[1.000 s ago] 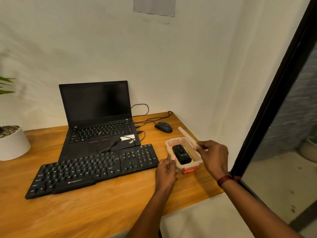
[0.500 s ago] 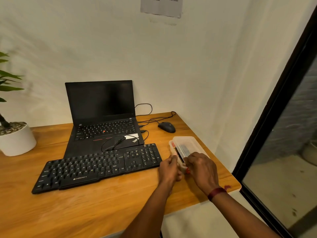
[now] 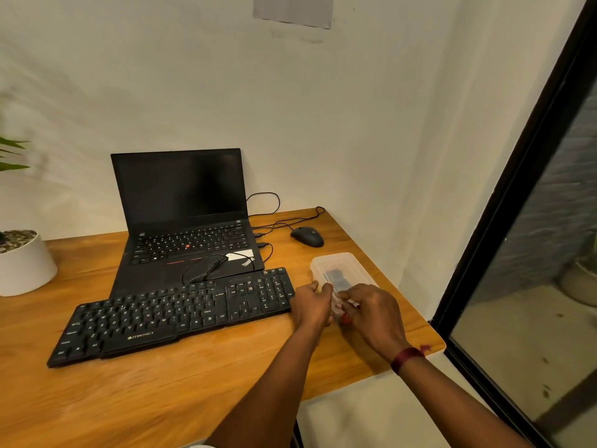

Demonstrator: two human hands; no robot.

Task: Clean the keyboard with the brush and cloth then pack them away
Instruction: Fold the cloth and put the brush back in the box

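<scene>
Small clear plastic box (image 3: 342, 265) is sitting lid-on near the table's (image 3: 161, 399) right edge, just beside the black keyboard's (image 3: 181, 315) right end. Dark contents are showing through the lid, too blurred to name. Left hand (image 3: 311, 307) is gripping the box's near-left corner, fingers curled. Right hand (image 3: 376, 313) is curling over the near end at the red clasp (image 3: 346, 319), fingertips hidden.
</scene>
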